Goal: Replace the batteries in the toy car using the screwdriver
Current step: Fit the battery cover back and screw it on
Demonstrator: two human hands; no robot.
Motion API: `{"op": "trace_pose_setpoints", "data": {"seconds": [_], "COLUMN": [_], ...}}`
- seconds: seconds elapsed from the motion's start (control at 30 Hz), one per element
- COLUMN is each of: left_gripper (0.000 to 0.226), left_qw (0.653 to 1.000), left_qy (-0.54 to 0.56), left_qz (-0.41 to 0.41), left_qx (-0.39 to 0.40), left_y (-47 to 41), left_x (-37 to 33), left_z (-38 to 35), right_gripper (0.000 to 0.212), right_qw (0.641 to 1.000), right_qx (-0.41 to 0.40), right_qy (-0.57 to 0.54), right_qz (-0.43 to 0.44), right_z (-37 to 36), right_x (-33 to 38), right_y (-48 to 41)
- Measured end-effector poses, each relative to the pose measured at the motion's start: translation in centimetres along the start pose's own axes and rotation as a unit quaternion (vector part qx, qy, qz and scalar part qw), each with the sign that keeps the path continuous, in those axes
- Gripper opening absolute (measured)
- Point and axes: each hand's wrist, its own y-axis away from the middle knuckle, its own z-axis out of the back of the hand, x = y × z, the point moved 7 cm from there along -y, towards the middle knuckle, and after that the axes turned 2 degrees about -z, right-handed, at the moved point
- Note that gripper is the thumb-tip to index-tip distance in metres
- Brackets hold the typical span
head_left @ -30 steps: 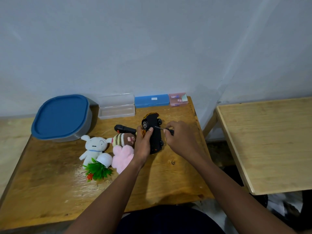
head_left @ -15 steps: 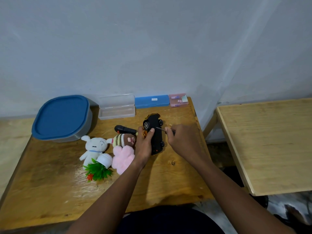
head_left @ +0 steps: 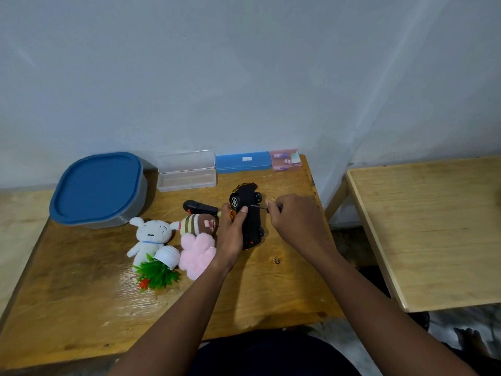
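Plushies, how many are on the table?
3: a white plushie left of the brown striped plushie, and a pink fluffy plushie just in front of that one. None seems hidden.

Home room, wooden desks (head_left: 298,280), plush toys (head_left: 150,237)

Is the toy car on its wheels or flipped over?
Flipped: the toy car shows black underside and wheels; left hand grips it, screwdriver touching.

A pale grey-blue wall (head_left: 244,77) backs a wooden table (head_left: 67,308), with a lighter table (head_left: 433,226) beside it.
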Motion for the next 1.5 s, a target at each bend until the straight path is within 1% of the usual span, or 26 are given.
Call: {"op": "trace_pose_setpoints", "data": {"seconds": [0.07, 0.1, 0.17, 0.23, 0.27, 0.37, 0.4, 0.5, 0.57, 0.6, 0.63, 0.7, 0.8, 0.87, 0.93, 0.97, 1.03, 1.1, 1.17, 1.23, 1.3, 1.33, 1.4, 1.5], "left_gripper": [0.026, 0.026, 0.024, 0.021, 0.02, 0.022, 0.023, 0.024, 0.022, 0.022, 0.024, 0.031, 0.031, 0.031, 0.033, 0.03, 0.024, 0.025, 0.025, 0.026, 0.031, 0.034, 0.036, 0.028], "left_qw": [1.0, 1.0, 1.0, 1.0, 1.0, 1.0, 1.0, 1.0, 1.0, 1.0, 1.0, 1.0, 1.0, 1.0, 1.0, 1.0, 1.0, 1.0, 1.0, 1.0, 1.0, 1.0, 1.0, 1.0], "left_qy": [-0.003, -0.003, -0.001, -0.005, -0.007, -0.01, -0.008, -0.005, -0.016, -0.016, -0.015, -0.016, -0.019, -0.019, -0.014, -0.011, -0.01, -0.016, -0.017, -0.016, -0.016, -0.015, -0.012, -0.01], "left_qz": [-0.001, -0.001, 0.001, 0.004, 0.006, 0.006, 0.006, 0.005, 0.003, 0.004, 0.006, 0.006, 0.007, 0.006, 0.01, 0.009, 0.004, 0.0, -0.003, 0.0, -0.001, -0.001, -0.001, -0.002], "left_qx": [0.002, 0.003, 0.004, 0.003, 0.002, -0.006, -0.007, -0.004, -0.004, -0.004, -0.002, 0.002, 0.002, 0.0, 0.0, 0.001, 0.004, 0.005, 0.005, 0.007, 0.016, 0.02, 0.023, 0.023], "left_y": [0.1, 0.2, 0.2, 0.1, 0.0, -0.1, -0.1, -0.1, -0.2, -0.3, -0.3, -0.4, -0.5, -0.4, -0.3, -0.2, -0.1, 0.0, 0.0, -0.1, -0.3, -0.4, -0.3, 0.0], "left_x": [-0.1, -0.2, -0.2, 0.0, 0.1, 0.5, 0.5, 0.6, 0.6, 0.6, 0.6, 0.5, 0.8, 0.9, 1.1, 1.0, 0.8, 0.5, 0.5, 0.5, 0.4, 0.4, 0.1, -0.3], "left_z": [0.0, 0.0, 0.0, 0.2, 0.2, 0.3, 0.4, 0.3, 0.3, 0.3, 0.3, 0.3, 0.4, 0.4, 0.4, 0.3, 0.2, 0.1, 0.1, 0.1, 0.2, 0.2, 0.2, 0.1], "right_gripper": [0.042, 0.035, 0.014, 0.02, 0.02, 0.01, 0.014, 0.038, 0.046, 0.044, 0.038, 0.015, 0.029, 0.022, 0.007, 0.009, 0.029, 0.043, 0.046, 0.038, 0.016, 0.015, 0.022, 0.009], "right_qw": [1.0, 0.999, 0.998, 0.996, 0.996, 0.998, 0.999, 0.999, 0.998, 0.999, 0.999, 0.999, 0.995, 0.996, 0.998, 0.998, 0.996, 0.996, 0.997, 0.998, 0.997, 0.997, 0.996, 0.998], "right_qx": [0.016, 0.021, 0.04, 0.058, 0.054, 0.015, 0.011, 0.014, 0.019, 0.023, 0.028, 0.048, 0.087, 0.071, 0.047, 0.043, 0.046, 0.047, 0.051, 0.056, 0.063, 0.067, 0.065, 0.026], "right_qy": [-0.017, -0.028, -0.047, -0.068, -0.073, -0.053, -0.034, 0.045, 0.053, 0.045, 0.027, -0.016, -0.041, -0.038, 0.004, 0.029, 0.068, 0.077, 0.057, 0.033, 0.005, -0.004, -0.011, 0.016], "right_qz": [-0.007, -0.005, -0.003, -0.001, 0.004, 0.01, 0.009, 0.01, 0.003, 0.002, 0.007, 0.017, 0.025, 0.034, 0.035, 0.036, 0.037, 0.026, 0.015, 0.019, 0.034, 0.039, 0.053, 0.053], "right_z": [-0.2, -0.1, 0.0, -0.1, -0.2, 0.2, 0.1, -0.3, -0.4, -0.5, -0.5, -0.3, -0.5, -0.4, -0.2, -0.1, -0.3, -0.4, -0.5, -0.5, -0.1, 0.0, -0.1, 0.4], "right_x": [0.0, 0.1, 0.2, 0.4, 0.3, 0.5, 0.4, 0.4, 0.3, 0.3, 0.4, 0.6, 0.6, 0.6, 0.5, 0.4, 0.4, 0.3, 0.3, 0.5, 0.8, 1.0, 1.1, 0.9], "right_y": [0.0, 0.1, 0.1, 0.0, 0.0, -0.1, -0.2, -0.2, -0.1, 0.0, 0.0, 0.1, 0.0, -0.2, -0.4, -0.4, -0.5, -0.6, -0.7, -0.5, -0.4, -0.3, -0.3, -0.6]}}
